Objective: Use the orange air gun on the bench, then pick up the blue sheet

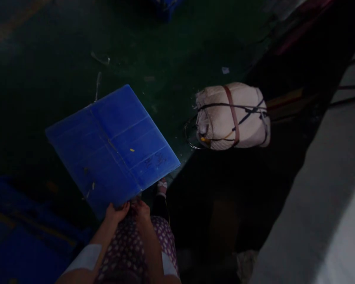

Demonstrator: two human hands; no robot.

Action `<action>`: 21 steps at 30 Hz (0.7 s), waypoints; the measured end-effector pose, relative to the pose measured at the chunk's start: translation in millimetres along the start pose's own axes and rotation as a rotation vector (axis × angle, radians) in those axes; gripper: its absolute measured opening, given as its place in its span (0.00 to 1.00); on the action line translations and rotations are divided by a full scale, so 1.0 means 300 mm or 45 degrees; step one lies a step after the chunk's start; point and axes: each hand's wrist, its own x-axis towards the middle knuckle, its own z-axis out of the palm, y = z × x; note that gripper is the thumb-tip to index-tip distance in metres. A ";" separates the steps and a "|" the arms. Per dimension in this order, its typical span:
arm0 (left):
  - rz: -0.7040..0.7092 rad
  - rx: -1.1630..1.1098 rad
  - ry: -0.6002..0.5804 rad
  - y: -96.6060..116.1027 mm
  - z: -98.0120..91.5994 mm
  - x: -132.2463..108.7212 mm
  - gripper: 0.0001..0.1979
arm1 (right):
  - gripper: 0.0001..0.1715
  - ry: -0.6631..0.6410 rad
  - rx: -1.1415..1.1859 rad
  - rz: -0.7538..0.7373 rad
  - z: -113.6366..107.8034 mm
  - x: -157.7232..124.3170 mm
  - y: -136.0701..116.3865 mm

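Right now most of my view is taken up by the dark green floor (171, 51), which fills the upper half of the frame and is very dim. Down the right side runs a pale grey ledge (328, 189), slanting from the upper right corner to the bottom edge. Left of centre is the blue board (112, 146), a flat ribbed plastic sheet with a fold line across it. It is held out above the floor and tilted, with its near corner at the hands and its far corners toward the upper left. Dark blue crates (14, 244) sit in shadow at the lower left.

Right of centre a whitish cloth bundle (233, 116) lies on the floor, bound by a brown strap (232, 114) and black cords, well apart from the board.

At the bottom centre I see a dotted garment (130, 248) between the two forearms. The left hand (115, 213) grips the board's near corner, its fingers (122, 206) curled together over the edge. The right hand (142, 209) touches that same corner just beside it. Its fingers are lost in shadow under the sheet, so I cannot tell how they stand.

A sandalled foot (162, 186) shows just beyond the hands, under the board's edge. A tiny yellow speck (131, 150) lies on the board's face.
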 end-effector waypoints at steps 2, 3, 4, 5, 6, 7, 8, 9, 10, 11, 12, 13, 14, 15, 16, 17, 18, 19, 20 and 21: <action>0.022 0.046 -0.016 -0.001 0.002 0.009 0.20 | 0.14 0.060 0.126 0.028 -0.032 0.018 0.011; 0.034 0.074 -0.017 -0.001 0.002 0.013 0.20 | 0.16 0.081 0.181 0.034 -0.048 0.026 0.018; 0.046 0.104 -0.017 -0.002 0.003 0.017 0.19 | 0.18 0.094 0.229 0.038 -0.062 0.032 0.026; 0.061 0.135 -0.013 -0.002 0.003 0.020 0.18 | 0.20 0.098 0.272 0.039 -0.073 0.035 0.035; 0.078 0.166 -0.013 -0.003 0.003 0.022 0.18 | 0.21 0.096 0.310 0.037 -0.081 0.035 0.043; 0.096 0.195 -0.016 -0.004 0.004 0.022 0.17 | 0.21 0.087 0.343 0.031 -0.085 0.032 0.051; 0.111 0.221 -0.022 -0.006 0.004 0.020 0.17 | 0.22 0.070 0.370 0.021 -0.085 0.026 0.057; 0.123 0.243 -0.032 -0.008 0.005 0.017 0.17 | 0.22 0.048 0.391 0.011 -0.082 0.019 0.060; 0.130 0.263 -0.045 -0.011 0.004 0.012 0.17 | 0.21 0.024 0.405 0.000 -0.075 0.012 0.060; 0.137 0.278 -0.059 -0.014 0.004 0.007 0.18 | 0.20 -0.001 0.413 -0.011 -0.067 0.006 0.057; 0.145 0.291 -0.072 -0.017 0.003 0.002 0.19 | 0.19 -0.024 0.417 -0.022 -0.057 0.001 0.053; 0.157 0.301 -0.083 -0.021 0.002 -0.002 0.20 | 0.18 -0.043 0.419 -0.035 -0.046 -0.002 0.048; 0.170 0.309 -0.093 -0.025 0.002 -0.005 0.21 | 0.17 -0.057 0.421 -0.049 -0.037 -0.004 0.042; 0.183 0.316 -0.098 -0.029 0.003 -0.006 0.21 | 0.17 -0.065 0.423 -0.064 -0.030 -0.003 0.038; 0.192 0.322 -0.097 -0.033 0.004 -0.006 0.22 | 0.16 -0.068 0.425 -0.078 -0.025 0.000 0.034; 0.197 0.330 -0.093 -0.037 0.007 -0.006 0.22 | 0.15 -0.066 0.427 -0.089 -0.023 0.004 0.031; 0.201 0.338 -0.086 -0.042 0.010 -0.004 0.22 | 0.15 -0.056 0.431 -0.098 -0.024 0.012 0.028; 0.205 0.349 -0.076 -0.046 0.014 -0.002 0.21 | 0.15 -0.036 0.435 -0.106 -0.028 0.021 0.023; 0.210 0.361 -0.061 -0.051 0.019 0.000 0.21 | 0.17 -0.010 0.442 -0.113 -0.034 0.033 0.017; 0.217 0.373 -0.043 -0.055 0.024 0.002 0.21 | 0.19 0.019 0.446 -0.125 -0.042 0.048 0.008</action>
